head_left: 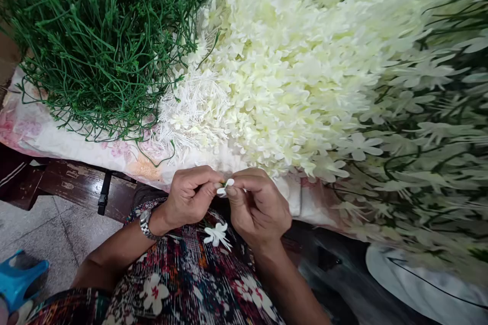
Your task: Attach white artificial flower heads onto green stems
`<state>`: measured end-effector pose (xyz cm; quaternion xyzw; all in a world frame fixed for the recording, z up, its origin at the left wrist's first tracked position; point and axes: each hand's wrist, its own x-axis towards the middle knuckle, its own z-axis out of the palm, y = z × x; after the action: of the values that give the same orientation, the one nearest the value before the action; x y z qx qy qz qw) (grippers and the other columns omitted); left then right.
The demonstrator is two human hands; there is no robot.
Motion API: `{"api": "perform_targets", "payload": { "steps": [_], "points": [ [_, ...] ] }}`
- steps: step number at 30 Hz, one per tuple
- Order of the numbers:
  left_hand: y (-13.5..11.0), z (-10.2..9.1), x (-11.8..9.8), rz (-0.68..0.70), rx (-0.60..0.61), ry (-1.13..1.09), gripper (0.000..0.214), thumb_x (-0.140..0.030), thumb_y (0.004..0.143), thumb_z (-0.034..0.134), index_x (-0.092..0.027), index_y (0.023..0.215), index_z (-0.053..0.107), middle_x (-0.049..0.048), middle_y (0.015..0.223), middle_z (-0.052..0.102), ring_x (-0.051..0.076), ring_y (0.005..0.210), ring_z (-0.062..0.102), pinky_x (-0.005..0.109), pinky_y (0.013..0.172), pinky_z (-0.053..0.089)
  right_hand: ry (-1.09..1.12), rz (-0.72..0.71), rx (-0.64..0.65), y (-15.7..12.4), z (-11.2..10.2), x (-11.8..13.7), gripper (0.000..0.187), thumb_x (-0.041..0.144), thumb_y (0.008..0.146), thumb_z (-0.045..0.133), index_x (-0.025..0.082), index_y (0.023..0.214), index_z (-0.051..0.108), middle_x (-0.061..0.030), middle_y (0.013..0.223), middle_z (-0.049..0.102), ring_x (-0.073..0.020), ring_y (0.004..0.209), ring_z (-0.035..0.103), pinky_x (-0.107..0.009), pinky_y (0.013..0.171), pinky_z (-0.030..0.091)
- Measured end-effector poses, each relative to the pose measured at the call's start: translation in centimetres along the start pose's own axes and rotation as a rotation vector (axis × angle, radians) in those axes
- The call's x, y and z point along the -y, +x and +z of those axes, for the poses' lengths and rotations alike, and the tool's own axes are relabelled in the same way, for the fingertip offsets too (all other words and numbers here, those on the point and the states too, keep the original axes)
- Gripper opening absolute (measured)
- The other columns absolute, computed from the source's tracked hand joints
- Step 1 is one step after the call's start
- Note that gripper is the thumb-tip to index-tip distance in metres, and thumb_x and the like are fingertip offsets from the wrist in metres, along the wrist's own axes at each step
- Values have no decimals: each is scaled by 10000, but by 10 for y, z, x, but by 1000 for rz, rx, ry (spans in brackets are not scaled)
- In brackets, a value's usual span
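Observation:
Just past the table's front edge, my two hands meet fingertip to fingertip. My left hand point(192, 195), with a metal watch on its wrist, is closed in a pinch on a thin green stem, mostly hidden by the fingers. Thumb and forefinger of my right hand point(261, 208) pinch a small white artificial flower point(224, 189) at the stem's tip. Below the hands, in front of the patterned clothing, is a second white flower point(217, 235); whether it hangs from the same stem I cannot tell.
Green plastic stems point(102, 51) are heaped at the left of the cloth-covered table point(87, 144). White thread-like stamens point(194, 109) lie beside a large pile of loose pale petals point(297, 76). Finished-looking flower stems point(430, 162) crowd the right. A blue plastic object point(23, 277) is at lower left.

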<state>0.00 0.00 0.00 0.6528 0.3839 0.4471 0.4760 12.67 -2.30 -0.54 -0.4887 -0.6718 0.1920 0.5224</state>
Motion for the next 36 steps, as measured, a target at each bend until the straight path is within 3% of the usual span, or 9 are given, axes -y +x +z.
{"api": "perform_targets", "payload": {
  "steps": [4, 7, 11, 15, 26, 36],
  "points": [
    [1, -1, 0, -84, 6, -98, 154, -193, 790, 487, -122, 706, 594, 0, 575, 521, 67, 516, 456, 181, 494, 373, -20, -26, 31, 3, -3, 0, 177, 58, 720, 529, 186, 840, 508, 4, 685, 522, -109, 646, 505, -238, 555, 421],
    [0, -2, 1, -224, 8, -270, 157, -250, 774, 533, -118, 711, 591, 2, 603, 529, 68, 536, 467, 172, 497, 389, -68, -39, 76, 7, -11, 0, 238, 111, 724, 558, 194, 943, 512, -15, 760, 561, -123, 692, 527, -264, 601, 448],
    [-1, -2, 2, -368, -30, -425, 189, -307, 747, 570, -119, 722, 579, -13, 587, 490, 65, 518, 443, 178, 491, 395, -174, -157, -17, 12, -21, 2, 382, 134, 683, 610, 194, 1042, 494, -48, 843, 575, -155, 763, 541, -303, 646, 465],
    [-2, -3, 3, -316, -30, -382, 159, -273, 755, 566, -122, 711, 587, -21, 553, 465, 58, 506, 409, 170, 474, 346, -250, -243, 24, 13, -22, 3, 324, 89, 656, 621, 192, 948, 528, -36, 774, 550, -138, 713, 531, -271, 603, 462],
    [1, -1, 0, -214, -13, -190, 158, -239, 778, 518, -121, 697, 584, -8, 577, 515, 63, 521, 451, 164, 486, 378, -299, -225, 124, 15, -21, 1, 218, 80, 692, 567, 189, 870, 504, -28, 737, 530, -134, 699, 514, -273, 591, 466],
    [3, 1, -4, -169, -36, -56, 157, -209, 772, 505, -124, 676, 596, -6, 554, 529, 70, 494, 465, 178, 485, 394, -324, -234, 106, 14, -14, -1, 171, 95, 723, 537, 188, 853, 478, -36, 736, 536, -129, 680, 524, -264, 573, 476]
  ]
}}
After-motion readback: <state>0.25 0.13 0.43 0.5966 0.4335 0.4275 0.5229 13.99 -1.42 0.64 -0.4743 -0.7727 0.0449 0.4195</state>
